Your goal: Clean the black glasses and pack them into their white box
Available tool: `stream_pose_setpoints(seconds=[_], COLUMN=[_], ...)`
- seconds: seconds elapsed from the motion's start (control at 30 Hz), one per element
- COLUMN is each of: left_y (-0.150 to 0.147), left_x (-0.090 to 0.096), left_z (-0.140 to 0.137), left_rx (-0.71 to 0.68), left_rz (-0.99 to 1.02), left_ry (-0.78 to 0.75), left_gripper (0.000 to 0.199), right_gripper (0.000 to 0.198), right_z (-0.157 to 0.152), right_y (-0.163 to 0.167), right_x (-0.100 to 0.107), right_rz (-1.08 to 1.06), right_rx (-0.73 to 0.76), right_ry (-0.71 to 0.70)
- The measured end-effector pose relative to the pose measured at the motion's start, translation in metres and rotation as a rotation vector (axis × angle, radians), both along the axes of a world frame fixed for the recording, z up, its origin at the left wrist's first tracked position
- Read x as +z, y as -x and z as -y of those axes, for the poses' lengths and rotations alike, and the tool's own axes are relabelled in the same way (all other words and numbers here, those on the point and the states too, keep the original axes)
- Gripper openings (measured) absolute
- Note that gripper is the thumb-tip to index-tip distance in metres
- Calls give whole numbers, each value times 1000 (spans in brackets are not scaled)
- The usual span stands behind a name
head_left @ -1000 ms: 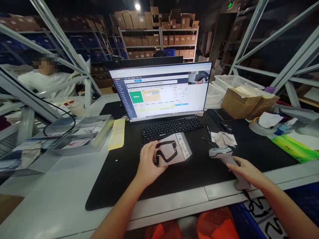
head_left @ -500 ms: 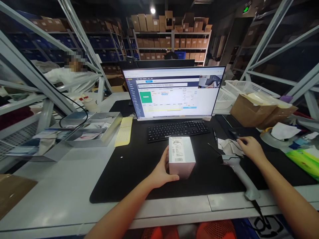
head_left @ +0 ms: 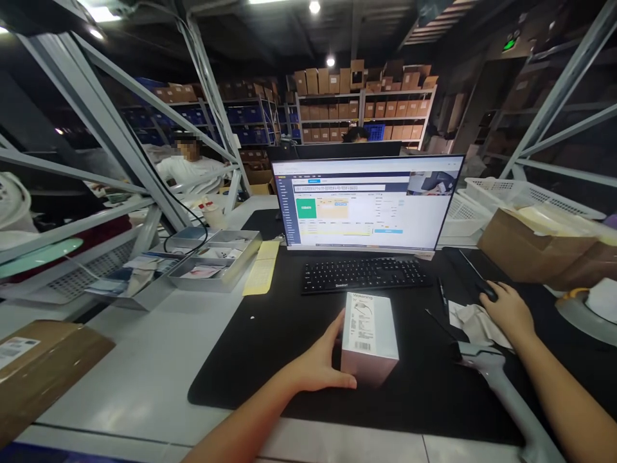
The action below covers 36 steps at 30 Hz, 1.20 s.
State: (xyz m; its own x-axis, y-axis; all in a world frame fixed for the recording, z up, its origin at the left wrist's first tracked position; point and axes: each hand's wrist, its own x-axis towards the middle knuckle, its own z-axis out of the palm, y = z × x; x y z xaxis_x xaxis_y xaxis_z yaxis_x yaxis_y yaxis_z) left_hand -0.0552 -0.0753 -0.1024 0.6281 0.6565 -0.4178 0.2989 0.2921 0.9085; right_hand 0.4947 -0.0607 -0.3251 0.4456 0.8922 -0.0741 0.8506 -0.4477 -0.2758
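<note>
Since a second ago, our right hand (head_left: pixel 511 314) has moved off the pale grey pistol-shaped plastic scanner (head_left: pixel 506 379) onto the small black computer mouse (head_left: pixel 488 291), and the small white-and-grey rectangular carton (head_left: pixel 370 339) has turned so its printed barcode panel faces up towards us. We have the carton in front of us at the middle of the large black desk mat (head_left: pixel 241 376); whether its base touches the mat we cannot tell. Our left hand (head_left: pixel 321 366) is clamped on its left side, thumb along the lower near face. We judge it light, stiff thin card, smooth enough to slip and easily dented at the corners, so it is best held flat-fingered across opposite sides, clear of the print. Our right hand lies over the mouse; how tightly it closes, we cannot tell. Beyond the carton are the black keyboard (head_left: pixel 366 274) and the wide lit monitor (head_left: pixel 357 209).
</note>
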Motion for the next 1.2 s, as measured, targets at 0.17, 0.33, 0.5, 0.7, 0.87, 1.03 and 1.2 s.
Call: stream_pose_setpoints(seconds=[0.17, 0.33, 0.5, 0.7, 0.87, 1.03, 1.2], left_y=[0, -2, -2, 3, 6, 5, 4], left_x=[0, 3, 3, -3, -9, -12, -9], left_z=[-1, -1, -2, -1, -1, -1, -2], left_rx=[-9, -11, -14, -27, -33, -30, -35], left_rz=[-35, -35, -25, -47, -36, 0, -3], left_ry=[3, 22, 4, -17, -38, -42, -40], left_gripper=[145, 145, 144, 143, 146, 145, 148], right_gripper=[64, 62, 60, 60, 62, 64, 64], right_z=[-1, 1, 3, 4, 3, 1, 1], right_y=[6, 12, 8, 6, 8, 9, 9], right_x=[13, 18, 9, 5, 10, 15, 14], right_rz=[-25, -10, -16, -9, -13, -11, -12], right_rx=[-6, -59, -53, -39, -42, -24, -27], right_ry=[31, 57, 61, 26, 66, 94, 62])
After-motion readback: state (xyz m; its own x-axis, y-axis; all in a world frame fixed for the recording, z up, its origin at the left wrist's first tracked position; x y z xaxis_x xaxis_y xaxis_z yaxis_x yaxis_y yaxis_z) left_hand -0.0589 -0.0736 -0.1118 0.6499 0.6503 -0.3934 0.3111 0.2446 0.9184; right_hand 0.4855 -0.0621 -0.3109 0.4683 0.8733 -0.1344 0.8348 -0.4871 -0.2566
